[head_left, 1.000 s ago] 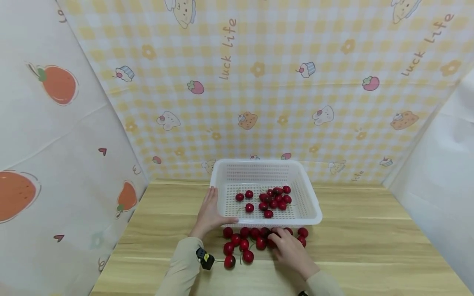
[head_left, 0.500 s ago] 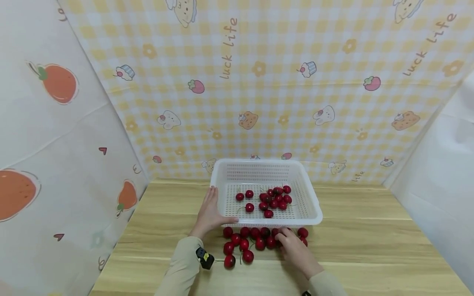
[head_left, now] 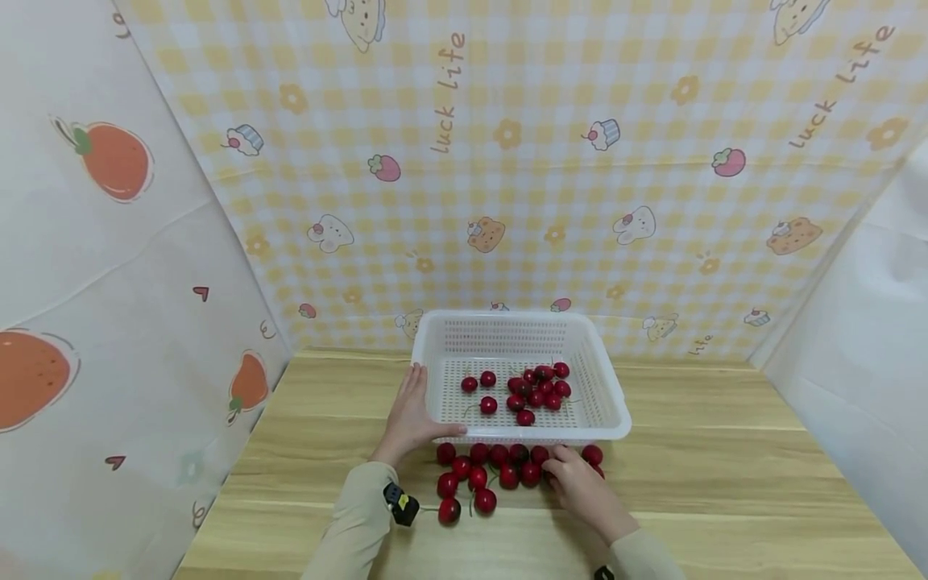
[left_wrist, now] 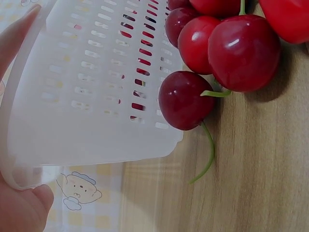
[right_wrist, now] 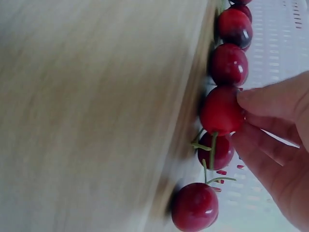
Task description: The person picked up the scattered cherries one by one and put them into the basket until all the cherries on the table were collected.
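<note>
A white plastic basket with slotted walls stands at the back of the table, several red cherries scattered inside it. My left hand grips its front left corner, thumb along the front rim and fingers along the left side; the left wrist view shows the thumb lying over the rim. More cherries, some with green stems, lie on the wood before the basket. Among these, toward the right end, my right hand pinches one red cherry with thumb and fingers. Other cherries lie close on both sides of it.
The wooden table runs back to a yellow checked cloth. A white printed cloth hangs on the left and a plain white one on the right. A black wrist device sits on the left sleeve.
My right hand has shifted a little to the right along the cherries, uncovering some it hid before. My left hand and the basket have stayed in place.
</note>
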A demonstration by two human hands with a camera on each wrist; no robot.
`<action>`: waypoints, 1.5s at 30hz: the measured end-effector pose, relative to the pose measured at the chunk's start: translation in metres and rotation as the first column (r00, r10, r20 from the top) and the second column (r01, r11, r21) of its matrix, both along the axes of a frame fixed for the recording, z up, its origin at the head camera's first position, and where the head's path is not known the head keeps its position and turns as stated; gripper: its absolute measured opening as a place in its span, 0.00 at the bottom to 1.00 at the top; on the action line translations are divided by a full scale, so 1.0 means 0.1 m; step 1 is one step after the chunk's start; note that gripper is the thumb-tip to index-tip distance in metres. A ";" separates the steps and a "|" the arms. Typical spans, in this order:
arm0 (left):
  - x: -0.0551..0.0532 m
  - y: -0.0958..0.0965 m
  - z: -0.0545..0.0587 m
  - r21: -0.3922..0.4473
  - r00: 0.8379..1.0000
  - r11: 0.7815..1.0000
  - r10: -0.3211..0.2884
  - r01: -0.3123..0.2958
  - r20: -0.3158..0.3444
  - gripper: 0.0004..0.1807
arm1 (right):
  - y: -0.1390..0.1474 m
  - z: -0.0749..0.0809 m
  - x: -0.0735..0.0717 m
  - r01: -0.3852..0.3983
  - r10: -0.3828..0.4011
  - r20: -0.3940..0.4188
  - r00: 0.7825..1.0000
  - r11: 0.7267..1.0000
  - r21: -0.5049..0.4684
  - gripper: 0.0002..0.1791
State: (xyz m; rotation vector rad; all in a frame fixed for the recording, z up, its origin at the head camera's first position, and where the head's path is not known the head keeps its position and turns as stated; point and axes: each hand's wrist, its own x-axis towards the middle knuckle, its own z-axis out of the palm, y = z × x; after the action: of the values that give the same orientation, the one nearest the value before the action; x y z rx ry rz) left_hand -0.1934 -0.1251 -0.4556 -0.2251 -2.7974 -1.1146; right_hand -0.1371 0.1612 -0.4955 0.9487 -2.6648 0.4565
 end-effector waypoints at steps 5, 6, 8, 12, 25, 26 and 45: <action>0.01 0.00 0.03 0.003 1.000 1.000 0.001 -0.001 0.005 0.71 | 0.01 -0.03 -0.01 -0.024 0.023 0.045 0.999 1.000 0.013 0.11; 0.02 0.00 0.04 0.007 1.000 1.000 0.001 -0.001 0.005 0.71 | 0.01 -0.03 -0.02 -0.025 0.024 0.054 0.998 1.000 0.015 0.12; 0.02 0.00 0.04 0.014 1.000 1.000 0.000 0.000 0.005 0.71 | 0.01 -0.05 -0.03 -0.031 0.029 0.069 0.997 0.999 0.024 0.12; 0.02 0.01 0.05 0.025 1.000 1.000 0.003 -0.003 0.007 0.72 | 0.02 -0.04 -0.04 -0.052 0.049 0.063 0.997 0.998 0.040 0.13; -0.01 0.00 0.00 0.017 1.000 1.000 0.006 -0.006 -0.007 0.72 | -0.06 0.84 -0.03 -0.218 0.223 0.036 0.974 0.970 -0.106 0.13; -0.01 0.00 -0.01 0.014 1.000 1.000 0.007 -0.007 -0.008 0.72 | -0.05 0.93 -0.07 -0.225 0.228 0.027 0.973 0.969 -0.100 0.13; 0.02 0.00 0.04 0.043 1.000 0.999 0.014 -0.014 0.008 0.73 | 0.01 1.50 -1.84 -0.059 0.022 0.203 0.979 0.981 0.182 0.08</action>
State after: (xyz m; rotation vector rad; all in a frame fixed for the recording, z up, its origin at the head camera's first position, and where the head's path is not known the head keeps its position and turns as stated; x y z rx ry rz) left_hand -0.1913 -0.1251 -0.4520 -0.1967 -2.7737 -1.1741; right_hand -0.3211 0.1623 -0.3456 1.0637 -2.9167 0.3288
